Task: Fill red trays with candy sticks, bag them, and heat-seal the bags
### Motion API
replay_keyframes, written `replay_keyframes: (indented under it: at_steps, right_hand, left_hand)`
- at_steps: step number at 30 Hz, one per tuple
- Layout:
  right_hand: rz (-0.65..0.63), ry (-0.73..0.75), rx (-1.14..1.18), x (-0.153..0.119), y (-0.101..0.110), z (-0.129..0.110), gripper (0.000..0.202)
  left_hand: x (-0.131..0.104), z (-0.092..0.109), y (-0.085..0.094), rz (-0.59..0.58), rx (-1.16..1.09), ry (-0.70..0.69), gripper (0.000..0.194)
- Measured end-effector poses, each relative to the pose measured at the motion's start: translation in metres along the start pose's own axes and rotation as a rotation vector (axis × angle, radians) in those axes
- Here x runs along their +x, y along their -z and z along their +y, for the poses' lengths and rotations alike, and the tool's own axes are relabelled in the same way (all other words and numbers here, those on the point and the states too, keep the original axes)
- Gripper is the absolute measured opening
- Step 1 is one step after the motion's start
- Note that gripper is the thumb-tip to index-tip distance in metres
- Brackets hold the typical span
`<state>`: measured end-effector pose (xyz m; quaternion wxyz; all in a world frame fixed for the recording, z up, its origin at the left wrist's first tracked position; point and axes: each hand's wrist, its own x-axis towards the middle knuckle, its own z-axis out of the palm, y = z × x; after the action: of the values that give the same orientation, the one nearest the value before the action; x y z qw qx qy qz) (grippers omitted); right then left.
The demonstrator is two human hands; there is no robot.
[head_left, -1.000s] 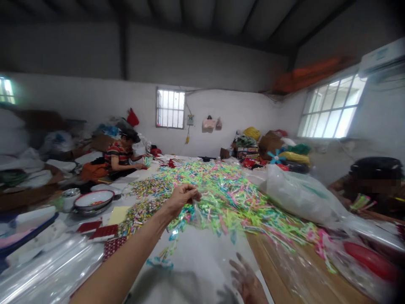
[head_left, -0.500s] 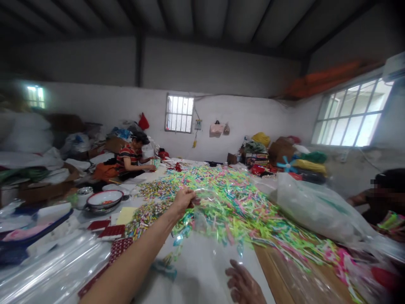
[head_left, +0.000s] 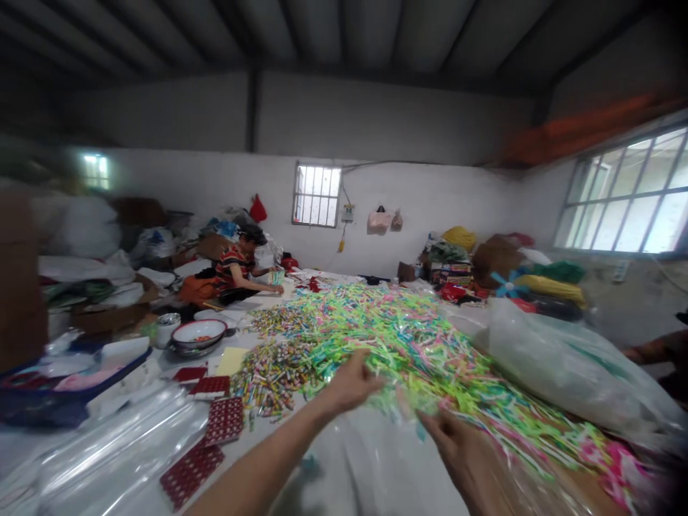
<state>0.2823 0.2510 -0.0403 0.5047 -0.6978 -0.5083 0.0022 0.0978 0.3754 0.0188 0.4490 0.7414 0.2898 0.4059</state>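
My left hand [head_left: 352,385] is closed on the edge of a clear plastic bag [head_left: 370,448], over the near side of a big heap of thin strips. My right hand [head_left: 448,430] is a little lower and to the right, fingers drawn together at the bag's other side; motion blur softens its fingertips. Between the two hands the film is hazy, and the bag's outline is hard to follow. Bright green, pink, blue and white strips [head_left: 392,322] make up the heap. Left of it lies a pile of small multicoloured wrapped sticks [head_left: 276,373].
Dark red patterned packets [head_left: 224,421], a yellow sheet [head_left: 231,361] and clear plastic sheeting [head_left: 123,451] lie at left. Beyond are a red-rimmed bowl [head_left: 198,332] and a blue tray [head_left: 48,408]. A large filled bag [head_left: 570,365] stands right. A co-worker [head_left: 236,269] sits far left.
My left hand has moved right and down with the bag, which was held up with blue pieces below it. My right hand has risen to the bag, its fingers closing. The view has turned left.
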Motion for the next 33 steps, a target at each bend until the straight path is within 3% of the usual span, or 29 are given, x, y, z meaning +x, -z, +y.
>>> replay_keyframes:
  at_steps: [2, 3, 5, 7, 11, 13, 14, 16, 18, 20, 23, 26, 30, 33]
  right_hand:
    - [-0.107, 0.092, -0.059, 0.01, -0.012, -0.027, 0.032]
    - [-0.174, 0.119, -0.067, 0.012, -0.018, -0.039, 0.023]
    - [-0.287, 0.133, -0.104, 0.011, -0.029, -0.054, 0.012]
    - [-0.355, 0.099, -0.135, 0.005, -0.035, -0.057, 0.014]
    - [-0.443, 0.058, -0.096, -0.009, -0.034, -0.041, 0.034]
    - [-0.473, 0.094, -0.169, -0.016, -0.036, -0.032, 0.028]
    - [-0.479, 0.136, -0.24, -0.019, -0.039, -0.029, 0.019]
    - [-0.479, 0.218, -0.411, -0.024, -0.048, -0.024, 0.008]
    - [-0.482, 0.269, -0.526, -0.029, -0.057, -0.017, 0.028]
    - [-0.474, 0.29, -0.569, -0.033, -0.061, -0.004, 0.042]
    - [-0.407, 0.289, -0.56, -0.03, -0.056, 0.022, 0.046]
    - [-0.285, 0.197, -0.437, -0.02, -0.052, 0.039, 0.026]
    - [-0.116, 0.023, -0.008, -0.004, -0.06, 0.026, 0.007]
    - [-0.175, -0.253, 0.348, 0.012, -0.065, 0.012, 0.02]
  left_hand:
    - [-0.007, 0.001, -0.021, -0.316, -0.057, -0.001, 0.076]
    - [-0.008, -0.001, -0.028, -0.408, -0.105, 0.001, 0.076]
    - [-0.011, -0.008, -0.031, -0.445, -0.193, 0.013, 0.069]
    - [-0.013, -0.018, -0.022, -0.446, -0.211, 0.017, 0.061]
    - [-0.023, -0.036, 0.004, -0.577, -0.136, 0.063, 0.062]
    - [-0.031, -0.044, 0.006, -0.655, 0.038, 0.057, 0.054]
    - [-0.036, -0.048, 0.002, -0.628, 0.173, 0.013, 0.042]
    - [-0.045, -0.056, -0.013, -0.462, 0.415, -0.079, 0.017]
    - [-0.05, -0.062, -0.03, -0.284, 0.499, -0.083, 0.018]
    - [-0.048, -0.066, -0.037, -0.192, 0.459, -0.023, 0.024]
    - [-0.037, -0.065, -0.019, -0.049, 0.333, 0.036, 0.02]
    - [-0.027, -0.06, 0.012, 0.065, 0.142, 0.066, 0.015]
    - [-0.032, -0.058, 0.028, 0.073, -0.091, 0.077, 0.026]
    - [-0.04, -0.067, 0.027, 0.024, -0.183, 0.13, 0.027]
